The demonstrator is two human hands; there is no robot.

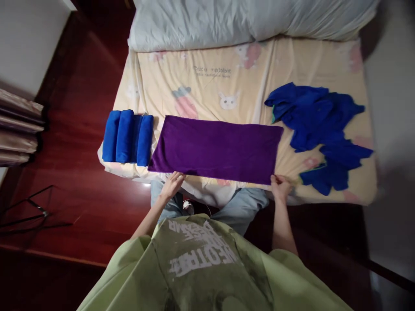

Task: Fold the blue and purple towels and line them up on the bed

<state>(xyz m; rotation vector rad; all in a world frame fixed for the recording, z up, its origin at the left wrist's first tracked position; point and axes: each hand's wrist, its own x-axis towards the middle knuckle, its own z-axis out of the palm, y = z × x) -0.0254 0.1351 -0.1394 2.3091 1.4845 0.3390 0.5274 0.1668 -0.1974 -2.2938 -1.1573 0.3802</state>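
A purple towel [217, 149] lies spread out flat, long side toward me, on the bed's yellow sheet. My left hand [174, 183] is closed on its near edge, left of the middle. At the near right corner, my right hand [280, 186] pinches the cloth between thumb and fingers. Left of the towel sit several blue rolled towels [125, 137] side by side. To the right, crumpled blue towels [317, 114] lie in a loose heap, some with a green edge showing.
A pale quilt [246, 21] is bunched along the far side of the bed [207, 95], whose sheet carries rabbit and carrot prints. A thin black stand [42, 211] is on the red floor at left, below a curtain [19, 127]. A wall borders the right side.
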